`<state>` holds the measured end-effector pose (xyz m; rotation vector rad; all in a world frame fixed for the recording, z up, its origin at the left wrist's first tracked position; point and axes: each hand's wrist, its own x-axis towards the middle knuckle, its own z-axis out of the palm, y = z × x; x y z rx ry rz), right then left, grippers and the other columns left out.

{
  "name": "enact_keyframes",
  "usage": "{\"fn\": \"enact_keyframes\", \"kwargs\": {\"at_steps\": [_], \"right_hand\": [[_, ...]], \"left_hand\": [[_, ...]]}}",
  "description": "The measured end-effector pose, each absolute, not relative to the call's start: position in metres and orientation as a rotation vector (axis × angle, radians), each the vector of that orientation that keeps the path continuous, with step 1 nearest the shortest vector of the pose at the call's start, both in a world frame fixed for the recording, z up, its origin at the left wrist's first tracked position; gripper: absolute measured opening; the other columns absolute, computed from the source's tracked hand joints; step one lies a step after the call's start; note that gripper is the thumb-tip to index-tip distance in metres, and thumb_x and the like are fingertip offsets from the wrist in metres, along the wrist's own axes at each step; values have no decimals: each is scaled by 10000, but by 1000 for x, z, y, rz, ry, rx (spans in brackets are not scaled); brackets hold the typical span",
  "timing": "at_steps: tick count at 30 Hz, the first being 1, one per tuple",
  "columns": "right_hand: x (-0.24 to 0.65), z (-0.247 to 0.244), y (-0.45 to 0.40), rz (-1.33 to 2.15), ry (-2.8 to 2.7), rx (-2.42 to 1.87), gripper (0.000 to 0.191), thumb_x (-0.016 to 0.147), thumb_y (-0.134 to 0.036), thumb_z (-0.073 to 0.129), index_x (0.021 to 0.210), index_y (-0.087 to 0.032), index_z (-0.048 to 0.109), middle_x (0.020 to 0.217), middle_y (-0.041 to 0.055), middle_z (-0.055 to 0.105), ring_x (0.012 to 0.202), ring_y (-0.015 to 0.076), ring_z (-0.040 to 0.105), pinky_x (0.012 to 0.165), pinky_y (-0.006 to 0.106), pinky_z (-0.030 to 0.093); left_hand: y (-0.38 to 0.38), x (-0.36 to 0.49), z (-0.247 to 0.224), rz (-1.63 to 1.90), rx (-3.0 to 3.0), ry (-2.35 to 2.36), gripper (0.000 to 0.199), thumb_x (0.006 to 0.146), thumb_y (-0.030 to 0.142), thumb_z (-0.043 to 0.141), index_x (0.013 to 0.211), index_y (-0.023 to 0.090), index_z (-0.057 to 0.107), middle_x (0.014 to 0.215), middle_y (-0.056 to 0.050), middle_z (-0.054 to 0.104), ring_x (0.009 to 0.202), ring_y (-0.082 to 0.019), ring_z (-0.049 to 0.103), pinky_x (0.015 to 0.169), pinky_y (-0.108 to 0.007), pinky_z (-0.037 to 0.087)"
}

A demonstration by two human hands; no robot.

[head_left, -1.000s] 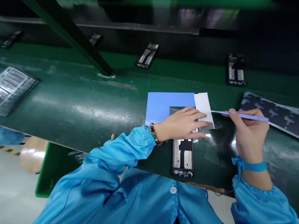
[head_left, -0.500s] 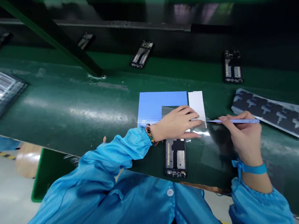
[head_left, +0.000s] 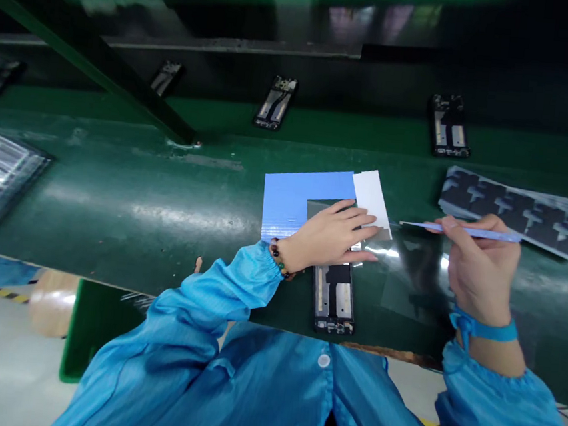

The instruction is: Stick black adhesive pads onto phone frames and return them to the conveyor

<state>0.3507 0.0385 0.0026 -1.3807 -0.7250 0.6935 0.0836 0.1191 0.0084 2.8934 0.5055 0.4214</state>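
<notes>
My left hand lies flat with its fingers spread over a blue sheet, a white card and a clear film. Part of these is hidden beneath the hand. Just below my fingers, an opened phone body rests on the green bench, its upper end covered. To the right, my right hand is closed around slim lavender tweezers. Their tip points left, a little way from the white card's edge. A transparent sheet lies on the bench between the hands.
A stack of sheets with dark cutouts lies behind my right hand. Several phone bodies sit along the back strip. Clear plastic trays lie at left, near a slanting green post. A green bin stands below the bench edge.
My right hand has drawn back to the right with the tweezers, away from my left hand. The white card has shifted slightly left and tilted. The back phone bodies have moved slightly right.
</notes>
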Motion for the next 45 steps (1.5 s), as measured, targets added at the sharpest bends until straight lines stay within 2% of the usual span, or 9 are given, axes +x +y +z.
{"fn": "enact_keyframes", "kwargs": {"at_steps": [4, 7, 10, 20, 29, 37, 39, 42, 45], "right_hand": [[307, 19, -22, 750, -826, -1527, 448, 789, -374, 1014, 765, -252, 584, 815, -4, 787, 912, 219, 815, 1267, 551, 526], [271, 19, -74, 909, -962, -1543, 409, 861, -332, 966, 756, -241, 581, 796, -13, 763, 824, 193, 789, 1187, 538, 593], [248, 12, -105, 1001, -1008, -1558, 395, 907, -330, 928, 769, -243, 568, 796, -11, 736, 847, 203, 780, 1177, 552, 596], [236, 1, -118, 968, -1073, -1562, 379, 929, -342, 896, 747, -243, 579, 793, -6, 715, 860, 213, 770, 1174, 556, 589], [235, 1, -118, 948, -1172, -1517, 330, 939, -276, 871, 781, -243, 582, 821, -11, 746, 875, 208, 790, 1130, 516, 599], [273, -4, -73, 607, -902, -1477, 380, 848, -321, 969, 793, -254, 599, 802, -16, 755, 886, 222, 818, 1118, 508, 636], [283, -12, -62, 563, -806, -1474, 398, 832, -360, 986, 803, -255, 604, 825, -20, 757, 876, 208, 807, 1111, 503, 648], [288, -19, -55, 567, -701, -1430, 421, 808, -384, 1002, 806, -251, 603, 823, -31, 744, 859, 200, 793, 1093, 522, 664], [287, -21, -55, 570, -677, -1399, 430, 788, -386, 1010, 803, -248, 602, 801, -31, 732, 857, 211, 789, 1011, 521, 696]], "left_hand": [[83, 40, 19, 488, 2825, 440, 383, 1188, 453, 542, 1355, 173, 743, 1468, -99, 774, 1396, -247, 707, 1347, -489, 457], [46, 6, 20, 533, 2737, 332, 224, 1130, 393, 664, 1116, 218, 803, 1279, -45, 838, 1237, -195, 771, 1312, -428, 506], [13, -13, 14, 599, 2674, 309, 185, 1103, 360, 718, 1034, 219, 814, 1209, -22, 856, 1199, -156, 786, 1301, -373, 515], [-19, -22, -10, 709, 2588, 434, 77, 1066, 280, 772, 1062, 221, 822, 1230, 5, 864, 1289, -131, 775, 1367, -349, 439], [-25, -21, -8, 594, 2648, 494, 118, 1074, 283, 735, 1148, 250, 821, 1320, -13, 837, 1323, -162, 748, 1337, -385, 484], [-44, -25, -11, 631, 2771, 470, 149, 1080, 381, 753, 1136, 258, 814, 1340, 8, 825, 1364, -149, 713, 1369, -352, 470], [-50, -27, -15, 815, 2805, 467, 81, 1053, 285, 764, 996, 285, 822, 1233, 57, 854, 1268, -109, 746, 1294, -293, 529], [-46, -33, -12, 1100, 2828, 301, 239, 1007, 250, 740, 793, 338, 800, 1029, 109, 866, 1141, -82, 772, 1037, -210, 639], [-19, -40, 11, 1115, 2832, 153, 212, 986, 283, 739, 829, 406, 811, 1080, 136, 870, 1032, -105, 775, 794, -244, 667]]}}
